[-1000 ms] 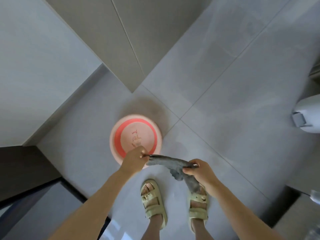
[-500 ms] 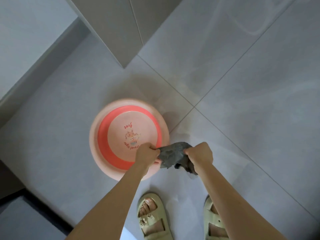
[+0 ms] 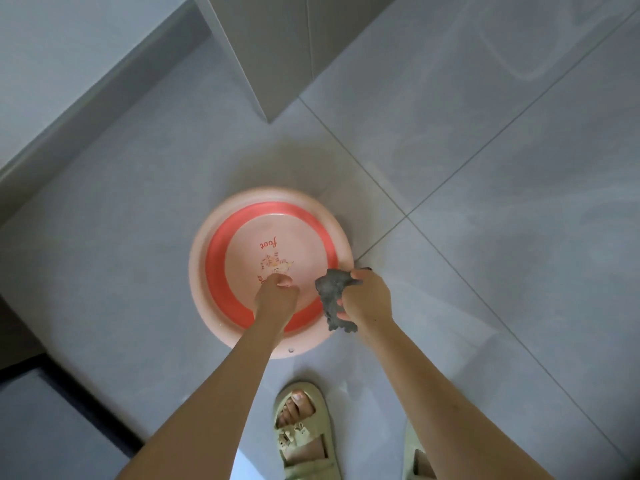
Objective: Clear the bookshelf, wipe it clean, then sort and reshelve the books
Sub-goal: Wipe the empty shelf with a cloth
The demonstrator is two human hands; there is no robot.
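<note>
A round pink basin (image 3: pixel 207 233) with a red inner band stands on the grey tiled floor below me. My right hand (image 3: pixel 367 299) grips a crumpled grey cloth (image 3: pixel 332 292) over the basin's right rim. Over the inside of the basin hangs my left hand (image 3: pixel 275 297), fingers curled, holding nothing and apart from the cloth. The basin's bottom bears a small printed picture and the word "foot". No bookshelf or books are in view.
My feet in pale green sandals (image 3: pixel 304 434) stand just behind the basin. A wall corner (image 3: pixel 273 81) juts in beyond it. A dark ledge (image 3: pixel 52 386) runs along the lower left. Open tiled floor (image 3: pixel 502 202) spreads to the right.
Both hands held the cloth stretched between them; now my left hand has let go and only the right keeps it. The view has dropped closer to the basin.
</note>
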